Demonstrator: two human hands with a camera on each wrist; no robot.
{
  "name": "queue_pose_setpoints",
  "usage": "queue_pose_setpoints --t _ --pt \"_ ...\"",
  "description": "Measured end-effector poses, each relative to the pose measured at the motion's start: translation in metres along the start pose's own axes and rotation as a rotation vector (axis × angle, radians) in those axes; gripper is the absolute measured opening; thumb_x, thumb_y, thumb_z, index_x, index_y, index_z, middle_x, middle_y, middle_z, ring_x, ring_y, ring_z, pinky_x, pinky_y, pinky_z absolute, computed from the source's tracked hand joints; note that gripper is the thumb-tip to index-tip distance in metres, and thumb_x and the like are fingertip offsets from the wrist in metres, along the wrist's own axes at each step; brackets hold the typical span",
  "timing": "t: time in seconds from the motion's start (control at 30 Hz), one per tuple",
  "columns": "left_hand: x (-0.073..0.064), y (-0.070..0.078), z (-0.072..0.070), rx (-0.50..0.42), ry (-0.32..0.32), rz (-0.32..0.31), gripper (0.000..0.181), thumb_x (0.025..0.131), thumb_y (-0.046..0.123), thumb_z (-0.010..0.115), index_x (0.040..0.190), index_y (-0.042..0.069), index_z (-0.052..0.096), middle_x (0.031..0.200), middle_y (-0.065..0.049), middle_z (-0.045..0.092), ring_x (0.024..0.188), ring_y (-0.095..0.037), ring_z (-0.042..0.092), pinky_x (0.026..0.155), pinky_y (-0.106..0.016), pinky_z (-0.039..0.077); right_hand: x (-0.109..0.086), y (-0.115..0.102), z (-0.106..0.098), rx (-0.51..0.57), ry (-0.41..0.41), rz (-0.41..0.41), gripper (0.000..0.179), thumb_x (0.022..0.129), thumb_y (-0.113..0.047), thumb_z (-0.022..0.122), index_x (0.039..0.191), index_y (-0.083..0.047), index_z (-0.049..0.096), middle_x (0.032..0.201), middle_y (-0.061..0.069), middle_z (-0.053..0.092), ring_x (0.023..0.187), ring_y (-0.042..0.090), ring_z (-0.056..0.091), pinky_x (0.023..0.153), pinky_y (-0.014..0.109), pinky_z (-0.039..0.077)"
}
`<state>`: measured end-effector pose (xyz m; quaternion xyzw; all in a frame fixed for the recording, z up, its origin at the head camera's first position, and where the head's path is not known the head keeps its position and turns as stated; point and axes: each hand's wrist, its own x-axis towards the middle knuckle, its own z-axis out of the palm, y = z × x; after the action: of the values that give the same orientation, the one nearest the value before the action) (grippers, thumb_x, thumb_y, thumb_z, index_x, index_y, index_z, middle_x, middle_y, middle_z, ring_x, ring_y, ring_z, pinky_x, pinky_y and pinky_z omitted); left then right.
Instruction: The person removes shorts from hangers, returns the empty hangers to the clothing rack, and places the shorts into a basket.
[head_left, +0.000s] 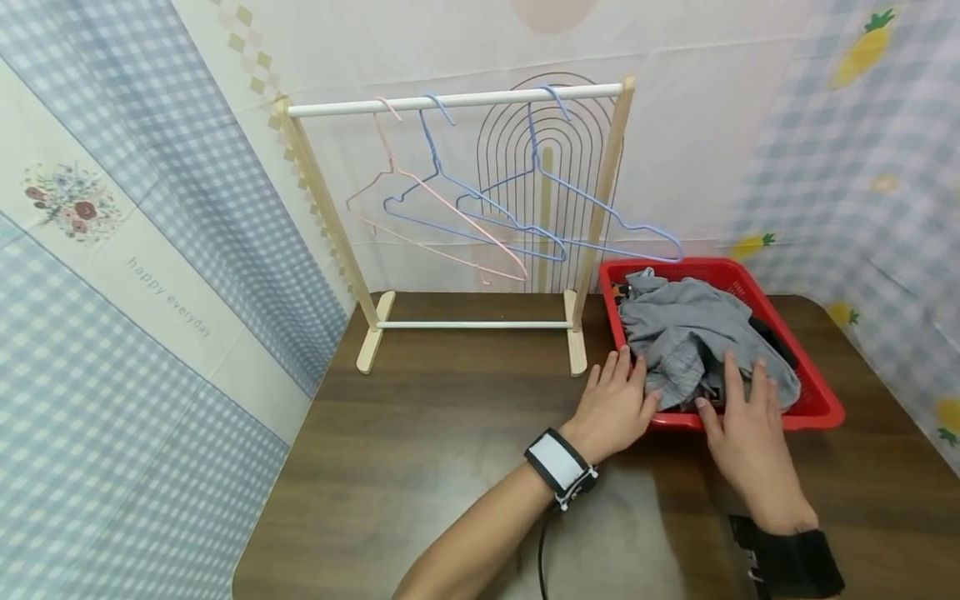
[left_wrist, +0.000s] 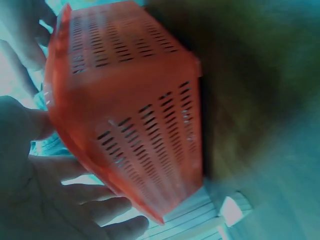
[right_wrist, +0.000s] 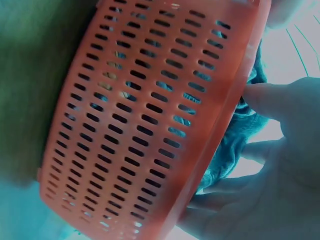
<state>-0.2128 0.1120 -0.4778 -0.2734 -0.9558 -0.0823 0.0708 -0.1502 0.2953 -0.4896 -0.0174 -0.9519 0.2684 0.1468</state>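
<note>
A grey garment (head_left: 686, 312) lies crumpled in a red plastic basket (head_left: 813, 408), over some darker cloth. At the basket's front left corner, my left hand (head_left: 611, 412) has its fingers spread and extended along the rim. My right hand (head_left: 750, 450) reaches over the front rim, its fingers extended onto the garment. In the left wrist view, the left fingers (left_wrist: 102, 210) lie along the basket's rim without curling round it. The right wrist view has the right hand (right_wrist: 280, 170) above the slotted basket wall (right_wrist: 135, 120), with cloth just behind the rim.
Left of the basket stands a small wooden rack (head_left: 318, 208) with a white top bar (head_left: 480, 98). From it hang a pink hanger (head_left: 442, 200) and two blue hangers, the right one (head_left: 592, 200) extending over the basket's back edge. Patterned curtains surround the brown table (head_left: 450, 417).
</note>
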Motion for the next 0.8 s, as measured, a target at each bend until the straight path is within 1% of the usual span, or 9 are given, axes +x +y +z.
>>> queue_pose_setpoints --t 0.13,0.2,0.3,0.33,0.43,0.57,0.67,0.73,0.8 --pt "-0.011 -0.001 0.006 0.017 0.068 0.032 0.054 0.113 0.042 0.044 0.158 0.015 0.049 0.164 -0.012 0.044 0.152 -0.026 0.042 0.12 -0.042 0.041 -0.012 -0.001 0.001 0.02 0.041 -0.004 0.078 0.105 -0.011 0.063 0.163 0.01 0.015 0.161 0.05 0.003 0.146 0.073 0.006 0.118 0.079 0.006" --pt "-0.018 0.0 0.007 0.043 0.107 0.052 0.053 0.112 0.041 0.047 0.157 0.014 0.05 0.162 -0.012 0.047 0.15 -0.026 0.045 0.119 -0.042 0.042 -0.019 -0.002 0.003 0.028 0.069 -0.008 0.075 0.103 -0.008 0.065 0.16 0.013 0.021 0.16 0.051 0.006 0.146 0.073 0.009 0.119 0.078 0.006" --pt "-0.027 0.004 0.007 0.06 0.133 0.074 0.053 0.11 0.04 0.052 0.156 0.014 0.052 0.158 -0.011 0.051 0.148 -0.024 0.048 0.118 -0.04 0.043 -0.029 -0.007 0.005 0.05 0.092 0.001 0.071 0.102 -0.005 0.066 0.156 0.015 0.026 0.159 0.052 0.008 0.144 0.074 0.01 0.118 0.078 0.008" --pt "-0.03 0.005 0.006 0.06 0.138 0.083 0.053 0.11 0.04 0.053 0.156 0.014 0.052 0.158 -0.011 0.052 0.147 -0.024 0.049 0.118 -0.04 0.043 -0.031 -0.009 0.005 0.059 0.097 0.001 0.069 0.101 -0.004 0.066 0.155 0.016 0.028 0.159 0.052 0.008 0.143 0.075 0.01 0.118 0.079 0.008" --pt "-0.038 0.007 0.006 0.055 0.144 0.107 0.055 0.108 0.042 0.055 0.155 0.014 0.053 0.157 -0.008 0.054 0.146 -0.022 0.05 0.118 -0.04 0.043 -0.035 -0.016 0.007 0.07 0.105 -0.01 0.061 0.101 -0.002 0.066 0.15 0.016 0.036 0.157 0.053 0.015 0.141 0.077 0.013 0.116 0.081 0.01" --pt "-0.047 0.005 0.008 0.054 0.136 0.125 0.057 0.109 0.044 0.056 0.157 0.015 0.051 0.161 -0.004 0.05 0.148 -0.019 0.048 0.119 -0.039 0.042 -0.037 -0.026 0.013 0.081 0.098 -0.029 0.052 0.102 -0.003 0.065 0.146 0.015 0.044 0.152 0.052 0.027 0.139 0.076 0.021 0.113 0.084 0.011" --pt "-0.056 0.002 0.01 0.05 0.128 0.134 0.057 0.109 0.044 0.057 0.158 0.016 0.05 0.163 -0.001 0.047 0.149 -0.019 0.047 0.119 -0.04 0.043 -0.04 -0.034 0.018 0.081 0.085 -0.018 0.054 0.102 -0.005 0.066 0.146 0.016 0.043 0.152 0.051 0.029 0.139 0.074 0.024 0.11 0.086 0.015" --pt "-0.062 0.0 0.009 0.049 0.125 0.135 0.057 0.108 0.044 0.057 0.158 0.017 0.05 0.164 0.0 0.046 0.149 -0.02 0.047 0.119 -0.04 0.043 -0.043 -0.04 0.023 0.07 0.082 -0.025 0.057 0.101 -0.006 0.068 0.146 0.017 0.041 0.15 0.051 0.032 0.139 0.073 0.025 0.109 0.086 0.018" --pt "-0.068 -0.002 0.009 0.049 0.125 0.128 0.056 0.108 0.043 0.058 0.158 0.017 0.051 0.164 0.0 0.047 0.148 -0.021 0.048 0.118 -0.042 0.044 -0.045 -0.047 0.028 0.056 0.085 -0.044 0.057 0.1 -0.006 0.07 0.145 0.017 0.044 0.148 0.05 0.035 0.138 0.074 0.027 0.106 0.087 0.022"
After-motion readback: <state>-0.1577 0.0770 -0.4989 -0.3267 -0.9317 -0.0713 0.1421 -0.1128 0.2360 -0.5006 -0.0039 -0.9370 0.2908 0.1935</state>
